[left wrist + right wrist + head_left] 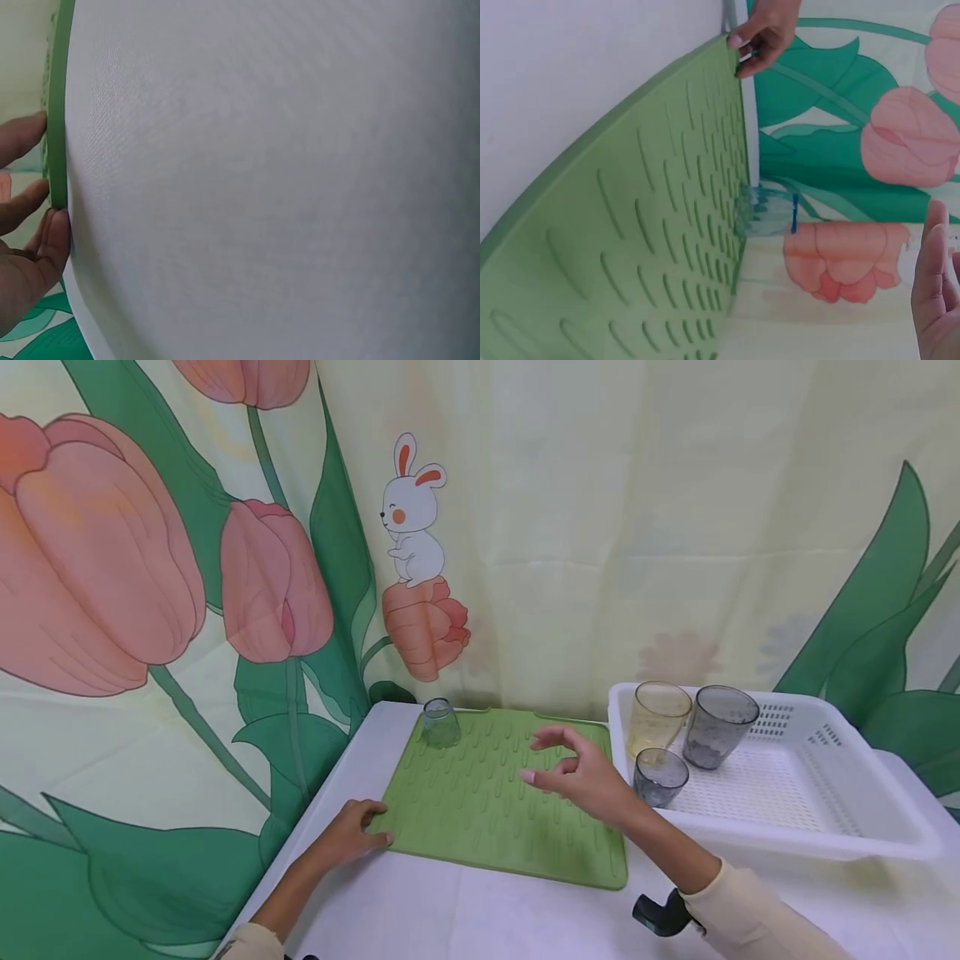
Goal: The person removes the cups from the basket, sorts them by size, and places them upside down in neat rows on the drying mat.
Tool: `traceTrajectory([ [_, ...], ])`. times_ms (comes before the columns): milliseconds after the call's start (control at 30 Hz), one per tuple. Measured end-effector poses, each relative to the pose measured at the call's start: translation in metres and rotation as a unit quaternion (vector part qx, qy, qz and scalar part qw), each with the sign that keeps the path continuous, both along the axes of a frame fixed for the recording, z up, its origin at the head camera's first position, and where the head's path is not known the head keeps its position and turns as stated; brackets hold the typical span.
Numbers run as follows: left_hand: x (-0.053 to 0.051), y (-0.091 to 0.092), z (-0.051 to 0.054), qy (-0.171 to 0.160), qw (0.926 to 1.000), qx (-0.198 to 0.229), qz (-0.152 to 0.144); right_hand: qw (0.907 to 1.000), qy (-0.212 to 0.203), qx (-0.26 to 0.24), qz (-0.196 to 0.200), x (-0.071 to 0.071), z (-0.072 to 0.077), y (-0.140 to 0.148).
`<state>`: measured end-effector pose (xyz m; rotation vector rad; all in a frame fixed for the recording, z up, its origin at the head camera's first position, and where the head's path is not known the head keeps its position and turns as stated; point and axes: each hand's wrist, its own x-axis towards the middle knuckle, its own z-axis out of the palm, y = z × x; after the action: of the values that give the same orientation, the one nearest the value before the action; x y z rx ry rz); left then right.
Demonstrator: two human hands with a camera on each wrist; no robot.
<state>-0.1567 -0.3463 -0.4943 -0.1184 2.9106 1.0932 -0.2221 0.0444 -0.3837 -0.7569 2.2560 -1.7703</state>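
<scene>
A green ribbed mat (480,827) lies on the white-covered table. My left hand (347,837) touches the mat's left edge near its front corner; in the left wrist view the fingers of that hand (26,225) rest at the mat's edge (58,105). Over the right part of the mat my right hand (581,772) hovers, fingers apart and holding nothing. A bluish glass (441,724) stands at the mat's back left corner, and the right wrist view shows this glass (769,211) on the mat (652,195), with my right hand (937,292) at the edge.
Right of the mat is a white perforated basket (802,843) holding a yellowish glass (655,727), a tall grey glass (717,731) and a small grey glass (660,779). A patterned curtain (555,527) hangs behind the table.
</scene>
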Motion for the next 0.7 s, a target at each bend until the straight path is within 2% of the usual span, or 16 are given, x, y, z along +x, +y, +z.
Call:
traceTrajectory([
  [200, 0.002, 0.001, 0.001, -0.003, 1.0, 0.0, 0.001, 0.9997, 0.017, 0.003, -0.018, 0.005, 0.003, 0.028],
  [700, -0.002, -0.001, 0.001, -0.018, 0.9998, -0.002, -0.005, 0.9966, 0.04, 0.039, -0.061, 0.011, 0.003, 0.089],
])
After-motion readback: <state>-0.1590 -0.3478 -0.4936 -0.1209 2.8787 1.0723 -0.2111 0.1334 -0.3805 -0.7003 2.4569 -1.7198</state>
